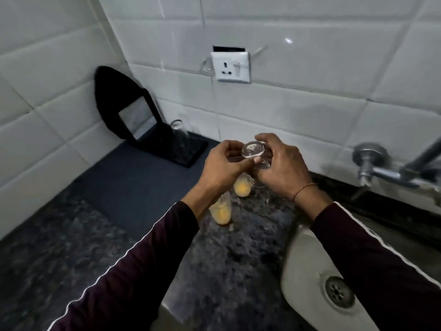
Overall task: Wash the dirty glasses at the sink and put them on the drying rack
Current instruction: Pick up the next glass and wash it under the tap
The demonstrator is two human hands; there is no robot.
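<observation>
Glass [325, 151], clear and empty, is held in the air over the desk [133, 192], base tipped toward the camera, between both hands. The left hand [220, 167] pinches it near the base with thumb and fingers; the right hand [281, 168] curls round the body from the other side. So each grip is narrow and closed on the glass.

It looks light, rigid and breakable, and if wet it will be slick; the thin rim is the weak part. I judge the safest hold to be round the body, with the thick base as a second support, not a pinch on the rim.

Directly below the hands stand two dirty glasses [220, 210] with yellow residue, close to each other and near the sink [300, 263] edge; a careless drop or a swinging sleeve could knock them. The sink lies to the right, its rim just beside the stone desk, the tap [381, 173] above it on the wall.

To the left is a dark mat, open and bare, leading to the black rack [176, 149] in the corner, where one glass [178, 126] already stands upturned. The socket [231, 66] sits on the wall above.
</observation>
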